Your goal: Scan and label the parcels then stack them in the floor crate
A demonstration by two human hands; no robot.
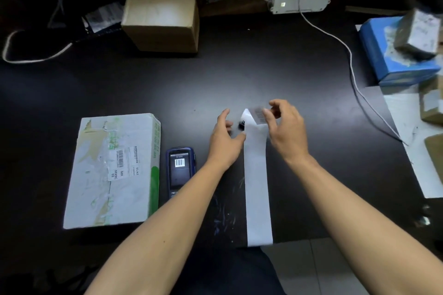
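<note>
While both forearms reached over the dark table (pixel 239 74), the white-and-green parcel (pixel 112 170) lay flat at 9 o'clock, the handheld scanner (pixel 181 170) just beside it showing a barcode. Left hand (pixel 225 141) rested loose-fingered against the white label strip (pixel 257 187). Right hand (pixel 286 127), at 1 o'clock, pinched a barcode label (pixel 257 115) at the strip's top end.

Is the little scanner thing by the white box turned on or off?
On. The handheld scanner lies face up on the table, and its screen is lit, showing a barcode.
</note>
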